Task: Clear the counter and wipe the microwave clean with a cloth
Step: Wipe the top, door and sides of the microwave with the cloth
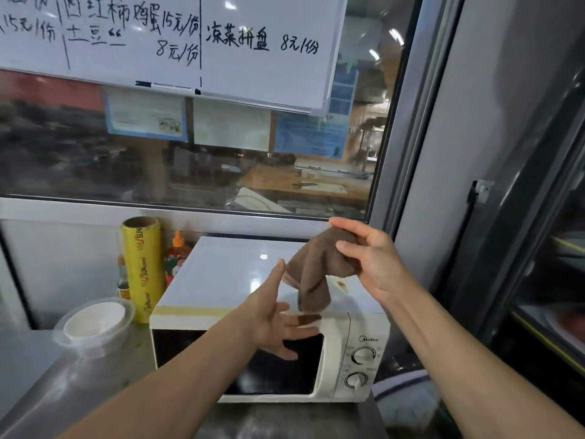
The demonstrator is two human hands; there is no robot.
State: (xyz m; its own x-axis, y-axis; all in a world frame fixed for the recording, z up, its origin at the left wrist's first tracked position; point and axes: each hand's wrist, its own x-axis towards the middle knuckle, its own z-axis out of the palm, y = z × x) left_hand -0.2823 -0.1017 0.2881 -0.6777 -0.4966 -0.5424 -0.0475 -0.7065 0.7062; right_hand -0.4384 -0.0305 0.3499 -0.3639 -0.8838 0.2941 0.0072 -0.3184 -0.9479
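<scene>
A brown cloth (316, 267) is held above the top of the microwave (253, 280), pinched at its upper end by the fingers (348, 248) of the right hand (370, 261), so that its lower end hangs down toward the front edge of the top. The left hand (275, 324) is held at about 7 o'clock from the cloth, in front of the microwave's dark door, its fingers spread and straight with nothing gripped; whether its thumb touches the cloth cannot be told. The microwave is set on a steel bench (79, 384), with two dials on its right panel. At 9 o'clock from the microwave, a clear plastic bowl (95, 321) is seen on the bench. Behind the bowl, an upright roll of cling film (144, 264) is stood, and a sauce bottle (175, 255) with an orange cap is just beside it. A whiteboard (177, 42) is hung at 12 o'clock, against the window.
</scene>
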